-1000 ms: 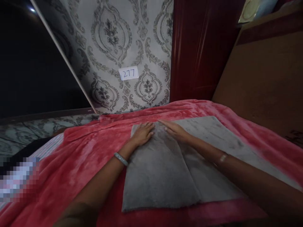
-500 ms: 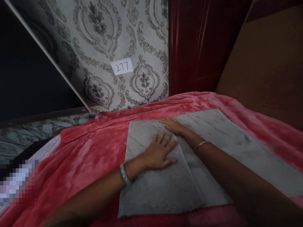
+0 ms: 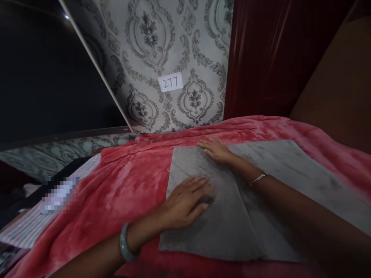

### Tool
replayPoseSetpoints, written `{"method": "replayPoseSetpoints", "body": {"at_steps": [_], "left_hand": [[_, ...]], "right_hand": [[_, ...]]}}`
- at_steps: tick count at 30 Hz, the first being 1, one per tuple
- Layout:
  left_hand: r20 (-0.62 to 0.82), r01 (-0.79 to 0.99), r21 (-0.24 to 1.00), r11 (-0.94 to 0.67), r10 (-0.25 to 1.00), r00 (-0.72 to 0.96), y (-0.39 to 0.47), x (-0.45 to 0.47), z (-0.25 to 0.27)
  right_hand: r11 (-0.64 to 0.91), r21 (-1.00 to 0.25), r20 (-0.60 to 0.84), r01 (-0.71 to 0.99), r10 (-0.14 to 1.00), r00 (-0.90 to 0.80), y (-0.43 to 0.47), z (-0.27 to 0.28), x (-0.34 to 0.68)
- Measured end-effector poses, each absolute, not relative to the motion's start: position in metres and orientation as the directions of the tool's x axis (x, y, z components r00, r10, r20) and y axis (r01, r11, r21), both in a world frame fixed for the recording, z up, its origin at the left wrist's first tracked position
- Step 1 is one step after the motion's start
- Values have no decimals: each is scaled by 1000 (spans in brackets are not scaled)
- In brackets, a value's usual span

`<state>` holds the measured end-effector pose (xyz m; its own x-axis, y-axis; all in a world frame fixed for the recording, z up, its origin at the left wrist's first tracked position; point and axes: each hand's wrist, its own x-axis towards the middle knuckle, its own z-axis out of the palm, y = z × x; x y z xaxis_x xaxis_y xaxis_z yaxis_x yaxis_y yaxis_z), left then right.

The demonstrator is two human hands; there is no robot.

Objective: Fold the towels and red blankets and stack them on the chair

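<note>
A grey plush cloth [image 3: 214, 227] lies spread on a red blanket [image 3: 133, 181], its left part folded over so that an edge runs down the middle. My left hand [image 3: 188, 200] rests on the folded part with fingers stretched out, a little blurred; a pale green bangle circles that wrist. At the far edge of the cloth, my right hand [image 3: 216, 150] lies with fingers extended, beside the top of the fold. A thin silver bracelet [image 3: 259, 178] is on the right wrist. Neither hand grasps anything that I can see.
Patterned wallpaper [image 3: 199, 58] with a paper card [image 3: 170, 82] reading 277 stands behind the blanket. A dark red panel [image 3: 257, 58] and a brown surface [image 3: 339, 85] are at right. On the left are a large dark panel [image 3: 52, 77] and striped fabric [image 3: 26, 229].
The view has shifted, so the scene sits further right. My left hand has slid left and nearer on the cloth, its fingers less spread. My right hand stays near the far edge.
</note>
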<state>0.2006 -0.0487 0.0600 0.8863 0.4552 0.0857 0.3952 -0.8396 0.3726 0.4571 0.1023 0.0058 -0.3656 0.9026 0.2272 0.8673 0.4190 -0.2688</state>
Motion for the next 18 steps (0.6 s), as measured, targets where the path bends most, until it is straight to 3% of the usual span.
{"method": "replayPoseSetpoints", "body": {"at_steps": [2,6,15,18], "left_hand": [[51,477,319,-819,518,854,-38,190,50],[-19,436,281,-855,450,893,-49,182,24],[42,197,274,-941,216,975,-95,159,-5],[68,167,274,-947,192,979,-107,149,-24]], "right_hand": [[533,-249,247,808,842,-479,111,13,427],[597,-255,125,761,800,-586,125,0,383],[582,-308,106,752,807,-581,125,-21,386],[578,-291,104,762,811,-576,124,-13,383]]}}
